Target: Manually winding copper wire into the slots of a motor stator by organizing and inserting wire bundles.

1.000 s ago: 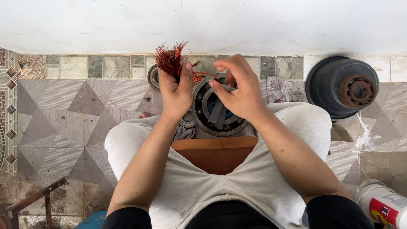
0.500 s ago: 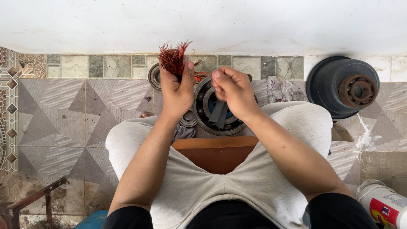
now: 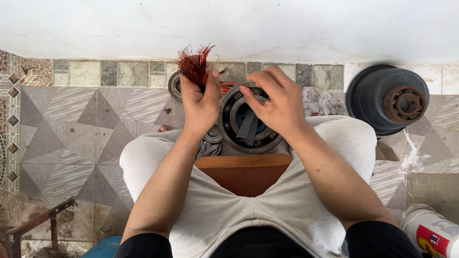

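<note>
In the middle of the frame a person sits with both knees wide, in pale grey shorts. The left hand is closed tight around a bunch of reddish copper wire. The wire ends stick up and fan out above the fist, near the white wall at the top.

The right hand sits just right of center. Its fingers are bent and pressed together on the top rim of a round metal motor part. This ring has dark flat strips poking out of its middle. It rests between the knees, above a brown wooden stool. The right hand covers the upper right side of the ring.

A smaller metal ring peeks out behind the left hand, and most of it is hidden. In the upper right stands a black round cover with a rusty hub. A crumpled rag lies between it and the right hand. A white can with a red label is at the lower right corner. A rusty metal frame is at the lower left, on the patterned floor tiles.
</note>
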